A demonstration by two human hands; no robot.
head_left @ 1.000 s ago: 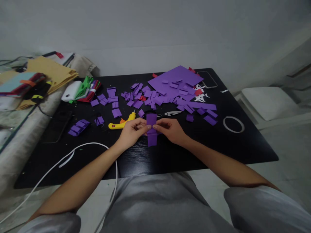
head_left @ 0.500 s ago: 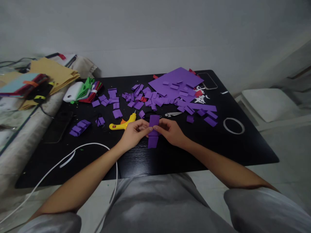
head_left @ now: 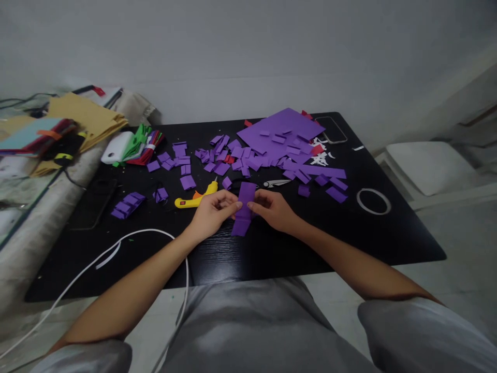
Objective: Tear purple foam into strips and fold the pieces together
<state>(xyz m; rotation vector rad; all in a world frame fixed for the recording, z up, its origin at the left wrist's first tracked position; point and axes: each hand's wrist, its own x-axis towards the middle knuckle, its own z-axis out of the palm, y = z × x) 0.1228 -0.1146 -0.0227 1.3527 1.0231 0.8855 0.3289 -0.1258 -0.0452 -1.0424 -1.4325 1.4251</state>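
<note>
A folded strip of purple paper [head_left: 246,203] is held upright between both hands above the front part of the black table. My left hand [head_left: 214,213] pinches its left edge, thumb on the near face and fingers behind. On the opposite edge, my right hand [head_left: 276,210] grips the strip in the same way. The strip's lower end bends toward the left below a crease. Just beyond my left hand lies a yellow glue gun [head_left: 194,200]. Scissors [head_left: 276,183] rest beyond my right hand, their handles partly hidden behind the strip.
Many small purple paper pieces [head_left: 221,168] are scattered across the black table [head_left: 318,243], with a large purple sheet [head_left: 277,129] behind. A tape ring [head_left: 373,201] lies right, a phone [head_left: 93,203] left. A white cable [head_left: 151,230] loops over the front left edge.
The purple paper strip has tilted slightly, its top moving right and its lower end left. Both hands keep hold of it in nearly the same place.
</note>
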